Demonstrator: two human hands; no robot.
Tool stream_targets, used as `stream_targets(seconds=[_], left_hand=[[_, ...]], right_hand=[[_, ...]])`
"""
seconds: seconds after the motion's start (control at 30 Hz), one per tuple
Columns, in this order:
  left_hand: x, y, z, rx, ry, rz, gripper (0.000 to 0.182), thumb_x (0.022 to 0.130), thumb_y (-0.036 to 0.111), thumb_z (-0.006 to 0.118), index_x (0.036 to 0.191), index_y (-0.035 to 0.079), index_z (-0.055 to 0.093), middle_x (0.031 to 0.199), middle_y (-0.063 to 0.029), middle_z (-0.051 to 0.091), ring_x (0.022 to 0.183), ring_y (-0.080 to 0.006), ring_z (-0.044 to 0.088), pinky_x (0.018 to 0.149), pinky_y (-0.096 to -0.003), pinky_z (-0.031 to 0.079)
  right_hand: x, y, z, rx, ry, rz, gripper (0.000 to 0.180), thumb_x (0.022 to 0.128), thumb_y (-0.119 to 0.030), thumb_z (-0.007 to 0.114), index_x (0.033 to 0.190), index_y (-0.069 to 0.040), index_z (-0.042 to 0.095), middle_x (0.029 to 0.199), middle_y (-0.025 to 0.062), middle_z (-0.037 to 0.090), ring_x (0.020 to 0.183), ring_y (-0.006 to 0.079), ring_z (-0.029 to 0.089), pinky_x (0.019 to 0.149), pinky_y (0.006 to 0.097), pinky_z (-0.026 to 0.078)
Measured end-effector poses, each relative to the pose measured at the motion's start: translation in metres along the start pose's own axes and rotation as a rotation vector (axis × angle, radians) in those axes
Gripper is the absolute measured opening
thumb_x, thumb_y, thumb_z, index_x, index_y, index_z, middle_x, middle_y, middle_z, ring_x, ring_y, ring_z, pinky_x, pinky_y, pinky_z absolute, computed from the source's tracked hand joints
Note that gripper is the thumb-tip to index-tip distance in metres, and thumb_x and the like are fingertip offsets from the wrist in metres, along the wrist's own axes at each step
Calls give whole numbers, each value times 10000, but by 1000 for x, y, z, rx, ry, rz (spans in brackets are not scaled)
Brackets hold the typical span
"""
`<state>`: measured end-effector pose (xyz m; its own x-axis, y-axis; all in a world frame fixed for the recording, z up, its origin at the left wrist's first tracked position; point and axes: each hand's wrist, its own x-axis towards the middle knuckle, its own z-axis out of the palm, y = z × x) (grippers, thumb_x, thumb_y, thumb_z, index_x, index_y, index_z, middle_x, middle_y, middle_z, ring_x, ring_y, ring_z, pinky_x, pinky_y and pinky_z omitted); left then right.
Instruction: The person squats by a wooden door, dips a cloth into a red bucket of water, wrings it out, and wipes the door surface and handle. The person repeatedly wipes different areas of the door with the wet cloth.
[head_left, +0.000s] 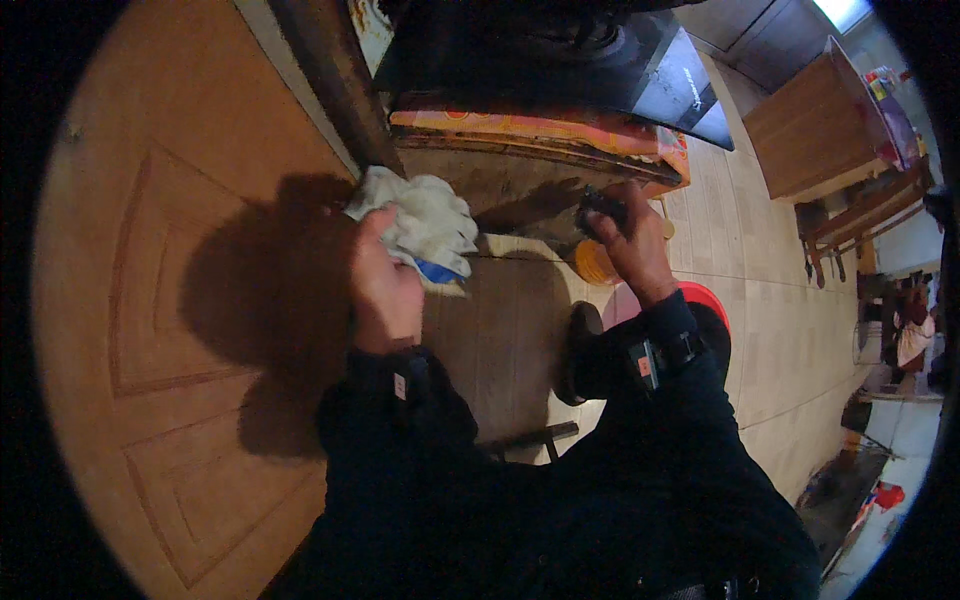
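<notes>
My left hand (386, 292) grips a bunched white cloth glove (420, 214) with a blue patch near its lower edge; whether there is more than one glove I cannot tell. The fingers are mostly behind the fabric. My right hand (637, 244) is closed around a small dark object (598, 208), too shadowed to name. Just below that hand, an orange round container (592, 264) stands on the floor. A red basin (709, 296) is partly covered by my right wrist and sleeve. Both hands are apart, in front of a low wooden stand (487, 176).
A brown panelled door (187, 247) fills the left side. Above the stand's orange patterned cover (525, 131) is a glossy black panel (660, 90) bearing writing. A wooden cabinet (810, 127) stands far right on the pale tiled floor (780, 330). A dark stool-like frame (540, 439) sits near my body.
</notes>
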<state>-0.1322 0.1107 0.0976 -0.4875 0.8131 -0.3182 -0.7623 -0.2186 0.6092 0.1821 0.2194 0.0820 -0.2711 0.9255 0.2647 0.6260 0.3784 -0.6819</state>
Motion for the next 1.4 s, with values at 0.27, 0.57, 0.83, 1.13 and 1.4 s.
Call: stream_targets(seconds=[0.27,0.57,0.83,1.13,1.4], left_hand=[[-3,45,-20,335,1,309,445,1048,266,608,1411,9,622,1378,-141,679,1278,-296,665,1130,-439,510],[2,69,-32,87,-12,200,497,1036,302,612,1414,-20,621,1420,-160,664,1332,-309,637,1159,-461,491],[5,71,-28,-73,150,151,489,978,177,691,1426,-7,630,1394,-148,703,1293,-355,667,1151,-501,520],[1,79,-34,-132,207,86,497,971,156,707,1431,-10,621,1421,-153,688,1327,-347,647,1167,-508,503],[3,78,-31,-89,173,68,462,954,145,712,1397,24,658,1355,-120,720,1258,-320,685,1118,-464,536]], right_hand=[[-20,-1,30,710,-75,513,438,888,-51,828,1262,63,632,1114,196,744,961,285,761,840,398,626],[-43,-14,84,703,-233,753,415,879,-50,849,1220,74,649,1105,163,757,914,263,753,769,367,626],[-32,-71,32,326,-85,116,395,913,-54,787,1269,18,632,1093,151,747,1041,244,728,936,382,586],[11,-63,-69,484,154,342,459,956,-202,806,1302,57,653,1173,162,780,1045,217,756,871,325,607],[15,-65,-122,387,309,6,357,991,-119,773,1292,40,663,1110,114,759,968,165,719,844,312,592]])
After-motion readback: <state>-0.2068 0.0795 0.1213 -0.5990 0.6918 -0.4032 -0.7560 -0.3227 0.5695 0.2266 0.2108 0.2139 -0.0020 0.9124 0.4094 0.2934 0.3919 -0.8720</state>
